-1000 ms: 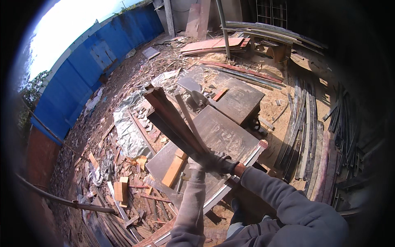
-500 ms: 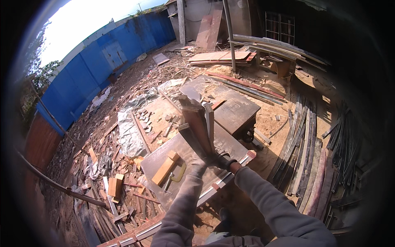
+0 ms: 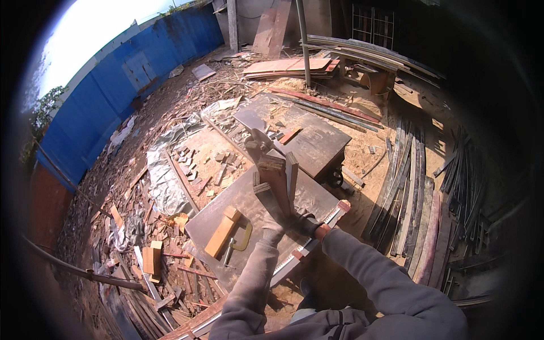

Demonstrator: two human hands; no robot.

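Note:
Gloved in grey with dark parts, my left hand (image 3: 273,222) and my right hand (image 3: 306,224) are closed round the lower end of several reddish-brown wooden boards (image 3: 277,184). The boards stand tilted upward, their far ends fanned apart. Under them is a dusty brown worktable (image 3: 212,209). Fingers are partly hidden by the boards and sleeves. Left of my left hand, a light wooden block (image 3: 222,233) lies on the tabletop, with a yellowish-green G-clamp (image 3: 243,237) beside it. A white measuring strip (image 3: 284,271) runs along the table's near edge.
A second dusty table (image 3: 320,139) stands beyond the first. Wood offcuts and crumpled grey sheeting (image 3: 164,184) cover the ground at left. Stacks of long planks (image 3: 405,192) lie at right. A metal pole (image 3: 305,48) rises behind; a blue metal fence (image 3: 127,71) borders the left.
The view has shifted, so the yard appears farther left and up. The boards' upper ends have come slightly right and nearer to me. Both hands keep hold of them.

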